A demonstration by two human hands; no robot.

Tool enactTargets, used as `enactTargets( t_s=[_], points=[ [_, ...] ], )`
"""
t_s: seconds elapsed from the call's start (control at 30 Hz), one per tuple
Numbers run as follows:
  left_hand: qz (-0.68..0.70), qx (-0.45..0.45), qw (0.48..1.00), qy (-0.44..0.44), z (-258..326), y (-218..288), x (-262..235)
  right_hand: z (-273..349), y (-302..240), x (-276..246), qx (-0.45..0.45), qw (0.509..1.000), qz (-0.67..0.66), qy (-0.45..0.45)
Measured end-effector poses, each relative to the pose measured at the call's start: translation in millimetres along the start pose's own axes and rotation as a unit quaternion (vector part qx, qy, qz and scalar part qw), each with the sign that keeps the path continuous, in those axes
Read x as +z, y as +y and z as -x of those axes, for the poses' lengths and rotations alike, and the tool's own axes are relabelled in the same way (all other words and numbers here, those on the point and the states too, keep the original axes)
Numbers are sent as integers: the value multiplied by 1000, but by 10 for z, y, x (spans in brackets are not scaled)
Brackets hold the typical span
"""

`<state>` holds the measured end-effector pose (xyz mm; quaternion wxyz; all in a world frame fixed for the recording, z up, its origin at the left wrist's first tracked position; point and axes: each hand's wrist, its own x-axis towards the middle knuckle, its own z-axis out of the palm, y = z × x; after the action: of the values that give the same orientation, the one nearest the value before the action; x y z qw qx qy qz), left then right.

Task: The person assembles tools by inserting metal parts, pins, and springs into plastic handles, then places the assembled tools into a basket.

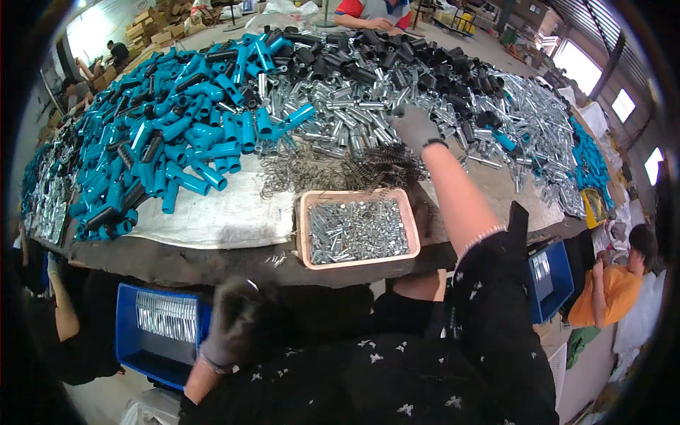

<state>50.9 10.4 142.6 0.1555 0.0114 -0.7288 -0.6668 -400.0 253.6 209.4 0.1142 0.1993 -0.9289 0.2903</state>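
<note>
Head view: the right hand (414,127), in a grey glove, reaches far across the table (212,258) and lies on the heap of silver tubes (354,106), fingers spread and bent down into them. Whether it has closed on a tube cannot be told; the fingertips are hidden among the metal. The left hand (230,333), also gloved, is low near the person's lap, just beside a blue bin (131,333) that holds a row of shiny metal pieces. It is blurred; its fingers look loosely curled, and what it holds, if anything, cannot be told.

Between the reaching arm and the table's near edge stands a pinkish tray (414,234) full of small silver parts. Beyond the tray lies a tangle of dark springs (333,170). Blue pipe fittings (177,134) cover the table's left, black fittings (397,53) its far side. A second blue bin (556,283) sits right of the arm, near a seated person in orange (613,283).
</note>
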Motion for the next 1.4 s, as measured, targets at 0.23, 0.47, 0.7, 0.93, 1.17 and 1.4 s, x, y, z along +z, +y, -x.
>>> enactTargets(
  t_s=[0.23, 0.47, 0.7, 0.93, 1.17, 1.4],
  points=[
    [24, -154, 987, -42, 461, -529, 38, -402, -2, 214, -7, 957, 256, -132],
    [84, -186, 977, -61, 390, -481, 95, 1567, -1506, -458, 3, 915, -385, -119],
    [30, -174, 978, -113, 128, -277, 373, 3177, -1437, 137, -155, 902, -344, -210],
    [-163, 10, 976, -140, 229, -303, 333, 3257, -1291, 375, -183, 895, -282, -293],
    [-117, -47, 986, -111, 325, -652, 321, 3138, -1217, 51, -57, 924, -281, -254],
    [-17, -201, 978, -58, 400, -818, 440, 2902, -696, -99, 74, 954, -290, 39]
  ],
)
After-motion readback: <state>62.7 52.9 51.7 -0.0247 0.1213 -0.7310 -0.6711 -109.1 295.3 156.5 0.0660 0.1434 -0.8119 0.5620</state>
